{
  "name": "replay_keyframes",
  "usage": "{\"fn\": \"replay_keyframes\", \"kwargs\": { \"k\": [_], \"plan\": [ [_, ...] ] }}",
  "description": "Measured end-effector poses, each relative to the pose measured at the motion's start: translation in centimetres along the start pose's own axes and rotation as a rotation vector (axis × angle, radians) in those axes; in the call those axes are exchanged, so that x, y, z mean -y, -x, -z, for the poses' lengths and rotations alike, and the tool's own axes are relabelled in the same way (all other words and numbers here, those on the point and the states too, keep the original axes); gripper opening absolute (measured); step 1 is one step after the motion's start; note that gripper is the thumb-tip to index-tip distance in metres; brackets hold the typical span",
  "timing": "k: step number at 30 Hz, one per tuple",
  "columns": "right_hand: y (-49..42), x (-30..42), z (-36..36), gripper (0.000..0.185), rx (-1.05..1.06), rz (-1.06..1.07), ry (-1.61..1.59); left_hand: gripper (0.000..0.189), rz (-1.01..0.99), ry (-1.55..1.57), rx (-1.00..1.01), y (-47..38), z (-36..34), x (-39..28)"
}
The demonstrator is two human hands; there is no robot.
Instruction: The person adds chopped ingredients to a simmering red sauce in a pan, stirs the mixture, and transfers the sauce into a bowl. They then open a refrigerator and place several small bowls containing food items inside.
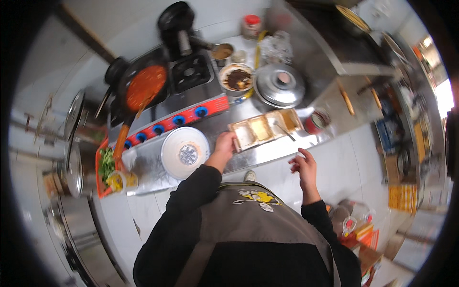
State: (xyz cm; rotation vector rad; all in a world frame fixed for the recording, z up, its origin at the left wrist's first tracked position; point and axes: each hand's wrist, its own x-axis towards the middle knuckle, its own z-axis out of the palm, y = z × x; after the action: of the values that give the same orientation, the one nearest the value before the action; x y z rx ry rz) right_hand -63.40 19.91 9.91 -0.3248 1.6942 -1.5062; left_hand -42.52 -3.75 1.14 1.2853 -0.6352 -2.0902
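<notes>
My left hand (225,145) grips the left end of a seasoning box (235,126) with several compartments, which hold pale, yellowish and brown contents. A metal spoon (285,130) rests in it, its handle over the front edge. My right hand (304,165) is raised in front of the counter, right of the box, with its fingers apart and nothing in them. Left of the box stands a large white bowl (172,152). On the stove's left burner sits a wok (123,89) holding red sauce (147,86) and a utensil. An open can (315,123) stands just right of the box.
Behind the box are a lidded metal pot (279,86) and a bowl of dark paste (236,78). A black pan (175,21) stands at the stove's back. An orange basket of greens (98,168) and a tub with yellow contents (131,181) are at the counter's left end.
</notes>
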Motion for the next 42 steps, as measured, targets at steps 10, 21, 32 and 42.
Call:
{"fn": "replay_keyframes", "kwargs": {
  "k": [10, 21, 32, 42],
  "plan": [
    [-0.3, 3.0, -7.3, 0.028, 0.391, 0.088, 0.112, 0.022, -0.026, -0.123, 0.28, 11.2, 4.8, -4.2],
    [2.0, 1.8, -28.2, 0.022, 0.775, 0.223, 0.4, 0.038, -0.158, -0.146, -0.217, 25.7, 25.4, -3.4],
    [1.9, 5.8, -49.2, 0.022, 0.496, 1.088, 0.955, 0.04, -0.03, 0.132, -0.42, 29.0, 45.2, -3.3],
    [-4.7, 10.4, -56.2, 0.014, 0.502, 1.675, 0.955, 0.019, -0.289, -0.961, -0.522, 28.0, 58.3, 12.2]
  ]
}}
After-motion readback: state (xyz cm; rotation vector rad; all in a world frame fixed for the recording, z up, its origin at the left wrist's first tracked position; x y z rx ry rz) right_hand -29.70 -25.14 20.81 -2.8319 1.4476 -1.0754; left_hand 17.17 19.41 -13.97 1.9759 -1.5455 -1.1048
